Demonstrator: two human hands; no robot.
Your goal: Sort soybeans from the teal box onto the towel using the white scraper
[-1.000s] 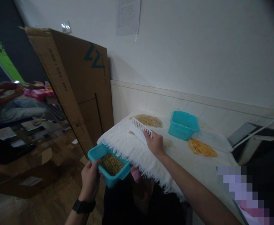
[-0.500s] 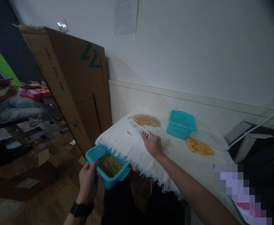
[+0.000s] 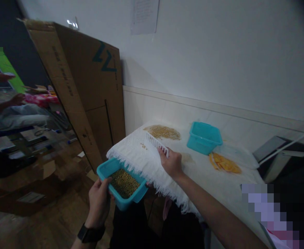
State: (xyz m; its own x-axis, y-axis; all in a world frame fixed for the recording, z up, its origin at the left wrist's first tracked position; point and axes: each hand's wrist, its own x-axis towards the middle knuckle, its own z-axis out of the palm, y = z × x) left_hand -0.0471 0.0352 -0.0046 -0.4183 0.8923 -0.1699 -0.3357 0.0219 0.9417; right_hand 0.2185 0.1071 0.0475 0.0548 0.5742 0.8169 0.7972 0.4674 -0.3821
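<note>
My left hand (image 3: 100, 197) grips the near left rim of a teal plastic tub (image 3: 107, 166), held below the table's front edge. Small round beans (image 3: 126, 183) cover the tub's bottom. Over the tabletop, my right hand (image 3: 171, 162) is closed around one end of a white slotted plastic piece (image 3: 154, 141), comb-like in look. Its slotted side stands along the white fringed cloth (image 3: 131, 147). Behind it lies a heap of pale beans (image 3: 164, 132), and a few loose beans (image 3: 143, 146) lie in front of it.
A second teal tub (image 3: 205, 138) stands at the back right, beside a yellow packet (image 3: 224, 163) and a clear lid (image 3: 235, 154). A tall cardboard box (image 3: 89, 86) rises at the left. Another person's hands (image 3: 14, 100) show at far left.
The few loose beans in front of the slotted piece lie more spread out. My view has shifted slightly; both hands keep their holds. The other person's hands have moved.
</note>
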